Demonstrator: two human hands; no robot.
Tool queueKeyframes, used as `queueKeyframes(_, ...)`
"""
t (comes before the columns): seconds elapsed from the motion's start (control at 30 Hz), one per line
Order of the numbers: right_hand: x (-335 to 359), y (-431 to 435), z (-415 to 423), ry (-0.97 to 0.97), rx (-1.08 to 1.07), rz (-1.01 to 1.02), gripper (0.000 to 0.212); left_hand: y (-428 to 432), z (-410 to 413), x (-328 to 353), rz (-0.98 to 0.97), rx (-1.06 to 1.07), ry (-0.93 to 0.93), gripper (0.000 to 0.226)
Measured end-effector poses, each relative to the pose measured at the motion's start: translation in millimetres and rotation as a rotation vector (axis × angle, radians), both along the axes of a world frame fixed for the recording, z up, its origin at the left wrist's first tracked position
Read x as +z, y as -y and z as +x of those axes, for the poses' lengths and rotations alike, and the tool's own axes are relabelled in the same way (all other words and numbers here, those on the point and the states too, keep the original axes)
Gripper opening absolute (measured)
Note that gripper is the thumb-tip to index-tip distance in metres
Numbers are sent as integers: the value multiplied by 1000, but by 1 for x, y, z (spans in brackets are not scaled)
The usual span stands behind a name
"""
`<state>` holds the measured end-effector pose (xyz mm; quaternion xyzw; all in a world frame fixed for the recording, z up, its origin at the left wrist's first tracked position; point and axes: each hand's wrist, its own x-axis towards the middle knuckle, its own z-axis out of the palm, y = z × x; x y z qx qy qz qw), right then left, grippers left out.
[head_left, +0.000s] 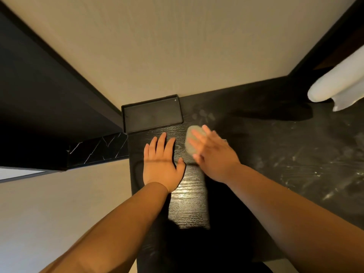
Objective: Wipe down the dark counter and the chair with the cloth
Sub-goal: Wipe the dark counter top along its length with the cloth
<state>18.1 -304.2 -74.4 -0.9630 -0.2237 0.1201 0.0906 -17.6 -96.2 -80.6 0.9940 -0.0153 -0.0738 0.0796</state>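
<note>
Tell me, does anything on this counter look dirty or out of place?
Yes: the right side of the dark counter shows pale streaks and smudges, dull beside the glossy strip by the left hand. The right hand presses the cloth nearby. Nothing looks spilled or broken.

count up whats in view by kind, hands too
hands: 2, left hand flat on the dark top, right hand pressing the cloth
grey cloth: 1
black tray: 1, against the wall
white thing at the right edge: 1, cannot tell what it is
total: 5
</note>
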Motion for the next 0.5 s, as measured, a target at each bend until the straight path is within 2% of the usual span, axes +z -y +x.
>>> queueKeyframes(0.1, -2, 24, 23, 24, -274, 21, 53, 0, 1, 2, -5, -3, -13, 73)
queueKeyframes(0.23, 2, 3, 31, 24, -430, -9, 59, 0, 1, 2, 6, -4, -18, 73)
queueKeyframes(0.27, 2, -10, 28, 29, -381, -19, 61, 0, 1, 1, 10, -4, -18, 73)
queueKeyframes(0.4, 1, -21, 15, 11, 91, -4, 60, 0, 1, 1, 10, -2, -19, 74)
queueKeyframes(0.47, 1, -2, 28, -14, 128, 19, 60, 0, 1, 1, 7, -2, -18, 74)
queueKeyframes(0.5, -1, 9, 38, 20, 59, 23, 61, 1, 1, 2, 4, -2, -17, 73)
